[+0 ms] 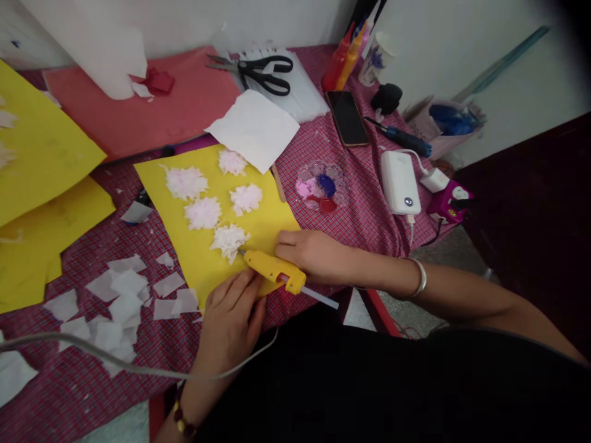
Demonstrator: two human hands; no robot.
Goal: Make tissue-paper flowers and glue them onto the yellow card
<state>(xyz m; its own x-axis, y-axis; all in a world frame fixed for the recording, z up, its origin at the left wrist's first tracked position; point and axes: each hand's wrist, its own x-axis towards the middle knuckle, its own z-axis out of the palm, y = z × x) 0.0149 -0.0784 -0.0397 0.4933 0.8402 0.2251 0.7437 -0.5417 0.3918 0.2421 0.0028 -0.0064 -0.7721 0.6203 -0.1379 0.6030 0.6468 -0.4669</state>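
My left hand (231, 320) is closed round the handle of a yellow glue gun (272, 268). Its nozzle touches the nearest of several white and pink tissue flowers (229, 239) on a yellow sheet (198, 258). A clear glue stick (323, 299) pokes out of the gun's back, and its grey cord (138, 368) trails left across the cloth. My right hand (314, 252), with a silver bangle on the wrist, rests on the sheet's edge just behind the gun. Its fingers are curled together and their tips are hidden by the gun.
Cut white tissue squares (120, 295) lie left of the sheet on the red checked cloth (369, 215). Farther back are black scissors (258, 71), white paper (253, 129), a phone (347, 117), a paint palette (322, 184), a white power bank (399, 181) and paint bottles (344, 61).
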